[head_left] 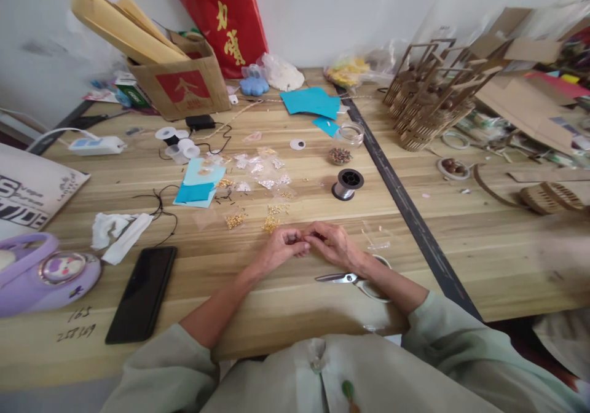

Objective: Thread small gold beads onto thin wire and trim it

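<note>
My left hand and my right hand meet over the wooden table, fingertips pinched together. Whatever lies between them is too small to make out. Just beyond my left hand is a pile of small gold beads, with another gold pile to its left. Scissors lie under my right forearm, blades pointing left, one handle partly covered. Past my right hand stands a spool of thin clear or silvery line. A small bowl of brown beads sits behind the spool.
A black phone and a lilac container are at the left. Blue cards and small plastic packets lie further back. A dark strip crosses the table on the right, with wooden baskets beyond it.
</note>
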Action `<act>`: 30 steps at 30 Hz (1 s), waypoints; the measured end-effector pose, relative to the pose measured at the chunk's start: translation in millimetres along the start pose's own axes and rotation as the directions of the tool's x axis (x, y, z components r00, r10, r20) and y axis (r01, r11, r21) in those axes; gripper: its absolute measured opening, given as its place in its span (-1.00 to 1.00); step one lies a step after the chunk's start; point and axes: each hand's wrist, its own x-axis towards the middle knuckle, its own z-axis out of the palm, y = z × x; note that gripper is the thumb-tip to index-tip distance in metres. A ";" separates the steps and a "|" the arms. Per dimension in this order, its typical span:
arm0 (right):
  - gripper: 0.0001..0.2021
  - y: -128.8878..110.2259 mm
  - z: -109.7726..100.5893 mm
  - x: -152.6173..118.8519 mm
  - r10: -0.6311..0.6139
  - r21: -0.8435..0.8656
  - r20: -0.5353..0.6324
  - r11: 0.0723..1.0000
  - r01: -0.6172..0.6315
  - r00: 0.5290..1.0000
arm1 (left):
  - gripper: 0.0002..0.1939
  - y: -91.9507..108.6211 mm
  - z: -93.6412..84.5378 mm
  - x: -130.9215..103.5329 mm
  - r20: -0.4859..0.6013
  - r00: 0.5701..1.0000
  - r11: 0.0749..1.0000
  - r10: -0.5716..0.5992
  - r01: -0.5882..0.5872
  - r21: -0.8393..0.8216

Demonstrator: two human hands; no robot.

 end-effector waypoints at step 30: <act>-0.83 2.0 -14.4 -3.5 -0.131 -0.277 0.100 0.948 0.154 0.986 | -0.70 12.2 -0.9 -2.7 -0.081 0.997 1.000 -0.007 0.006 -0.004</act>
